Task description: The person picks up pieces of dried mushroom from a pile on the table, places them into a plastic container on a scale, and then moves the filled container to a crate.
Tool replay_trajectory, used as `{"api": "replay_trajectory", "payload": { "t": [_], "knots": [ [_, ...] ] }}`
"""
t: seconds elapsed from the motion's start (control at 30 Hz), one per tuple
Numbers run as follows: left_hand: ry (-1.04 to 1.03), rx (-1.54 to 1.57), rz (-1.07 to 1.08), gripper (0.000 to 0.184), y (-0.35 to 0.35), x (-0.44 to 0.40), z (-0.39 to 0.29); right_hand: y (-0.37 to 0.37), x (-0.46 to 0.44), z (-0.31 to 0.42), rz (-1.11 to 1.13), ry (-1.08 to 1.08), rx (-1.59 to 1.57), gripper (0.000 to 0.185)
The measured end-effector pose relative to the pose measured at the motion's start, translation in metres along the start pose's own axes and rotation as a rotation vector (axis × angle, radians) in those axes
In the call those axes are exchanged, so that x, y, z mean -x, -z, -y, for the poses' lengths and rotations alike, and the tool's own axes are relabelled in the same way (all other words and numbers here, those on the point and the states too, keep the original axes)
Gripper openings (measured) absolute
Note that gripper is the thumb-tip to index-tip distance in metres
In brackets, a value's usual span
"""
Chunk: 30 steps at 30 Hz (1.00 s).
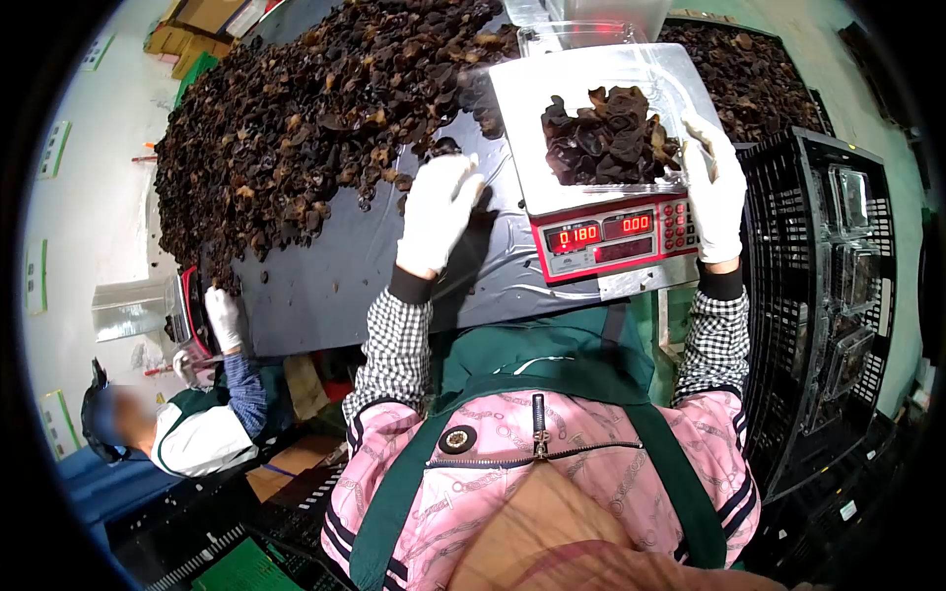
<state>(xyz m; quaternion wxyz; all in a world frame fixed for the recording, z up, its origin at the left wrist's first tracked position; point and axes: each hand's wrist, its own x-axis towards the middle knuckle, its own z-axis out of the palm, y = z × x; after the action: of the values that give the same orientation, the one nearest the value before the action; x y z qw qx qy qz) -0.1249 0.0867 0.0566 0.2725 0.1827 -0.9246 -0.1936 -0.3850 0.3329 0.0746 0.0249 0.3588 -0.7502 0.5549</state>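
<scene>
Dark wood ear mushrooms (611, 138) sit heaped in a clear plastic tray (670, 98) on the steel pan of a red digital scale (598, 241). Its lit display reads 0.180 on the left and 0.00 beside it. My right hand (716, 192), in a white glove, is at the tray's right edge with its fingers against the rim. Left of the scale, my gloved left hand (436, 215) hovers over the dark table cover with curled fingers. A dark mushroom piece (444, 148) shows at its fingertips; their exact grip is partly hidden.
A large mushroom pile (315, 128) covers the table's far left. More mushrooms fill a crate (744, 79) at back right. Black crates (808, 295) with clear packs (852, 276) stand to my right. At far left a co-worker (202, 428) works by another red scale (192, 310).
</scene>
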Motion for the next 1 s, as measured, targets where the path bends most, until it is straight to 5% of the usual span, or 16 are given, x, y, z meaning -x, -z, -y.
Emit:
{"api": "replay_trajectory", "payload": {
  "t": [0.17, 0.33, 0.47, 0.5, 0.6, 0.67, 0.77, 0.83, 1.0],
  "knots": [
    [0.065, 0.14, -0.22, 0.031, -0.037, -0.11, 0.005, 0.003, 0.015, 0.006, -0.019, -0.092, -0.002, 0.028],
    [0.18, -0.137, 0.033, 0.072, -0.08, -0.171, 0.005, 0.007, 0.029, 0.003, -0.05, -0.062, 0.101, 0.029],
    [0.286, 0.43, -0.136, 0.059, -0.076, -0.176, -0.013, 0.008, 0.035, -0.002, -0.038, -0.097, 0.1, 0.032],
    [0.337, 0.917, -0.077, 0.054, -0.063, -0.174, -0.025, 0.011, 0.036, -0.003, 0.009, -0.167, 0.1, 0.035],
    [0.114, 0.978, 0.005, 0.066, -0.026, -0.15, -0.041, 0.012, 0.032, -0.001, 0.016, -0.239, 0.076, 0.032],
    [0.003, 0.853, 0.162, 0.083, 0.001, -0.117, -0.058, 0.016, 0.03, -0.005, 0.041, -0.467, -0.246, 0.037],
    [-0.219, 0.349, 0.105, 0.035, -0.002, -0.062, -0.064, 0.014, 0.027, 0.004, -0.015, -0.623, -0.57, 0.045],
    [-0.348, 0.023, 0.091, 0.033, -0.001, -0.044, -0.076, 0.015, 0.027, 0.004, 0.06, -0.686, -0.606, 0.043],
    [0.044, 0.471, 0.027, 0.044, -0.031, -0.017, -0.06, 0.01, 0.021, 0.009, 0.191, -0.596, -0.617, 0.03]
  ]
}}
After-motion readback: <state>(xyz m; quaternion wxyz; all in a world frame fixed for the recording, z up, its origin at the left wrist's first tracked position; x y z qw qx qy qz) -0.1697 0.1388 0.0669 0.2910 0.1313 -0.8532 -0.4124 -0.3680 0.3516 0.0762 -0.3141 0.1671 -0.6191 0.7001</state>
